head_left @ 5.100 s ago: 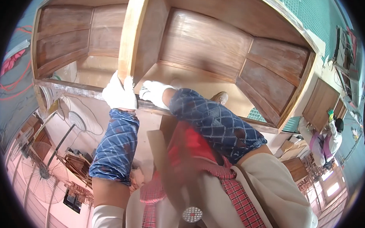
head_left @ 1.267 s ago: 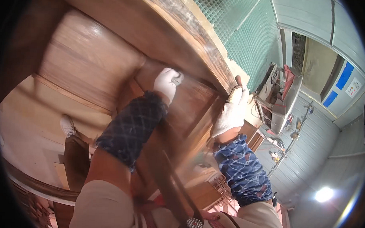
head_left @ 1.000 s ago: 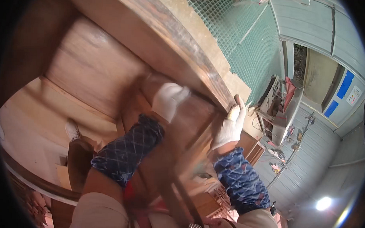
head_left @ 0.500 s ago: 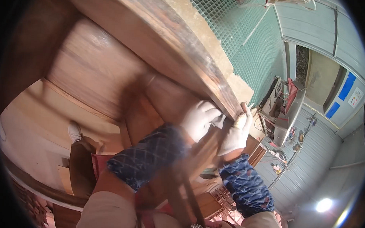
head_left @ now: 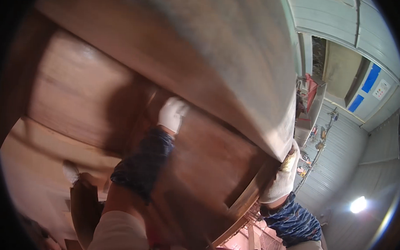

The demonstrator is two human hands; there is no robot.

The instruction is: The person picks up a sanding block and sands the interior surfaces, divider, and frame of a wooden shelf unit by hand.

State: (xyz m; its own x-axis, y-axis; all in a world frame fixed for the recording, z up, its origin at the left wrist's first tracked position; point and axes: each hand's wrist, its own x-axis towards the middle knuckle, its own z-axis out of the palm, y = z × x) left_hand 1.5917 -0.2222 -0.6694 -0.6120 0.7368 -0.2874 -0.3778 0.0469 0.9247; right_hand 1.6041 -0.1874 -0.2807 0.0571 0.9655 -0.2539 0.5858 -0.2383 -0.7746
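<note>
A large brown wooden board (head_left: 220, 59) spans the upper middle, its pointed corner toward my right. My right hand (head_left: 284, 178), in a white glove with a yellowish stain, is closed round that corner; its fingertips are partly hidden. My left hand (head_left: 171, 115), also white-gloved, is curled against the reddish-brown wooden panel (head_left: 217, 147) beneath the board, near the inner seam. Motion smears its fingers, and whatever they hold is hidden. Both forearms wear dark blue patterned sleeve covers.
Left of my left hand is another wooden panel (head_left: 77, 94) of the same piece. A shoe (head_left: 70, 172) and leg show at lower left. On the right, a grey ribbed wall (head_left: 340, 147) has small tools hanging along it, near a bench (head_left: 310, 115) with red cloth.
My left hand has moved left and away from my right hand, deeper under the board. The board now looms larger and its corner sits farther right and lower, with my right hand at it.
</note>
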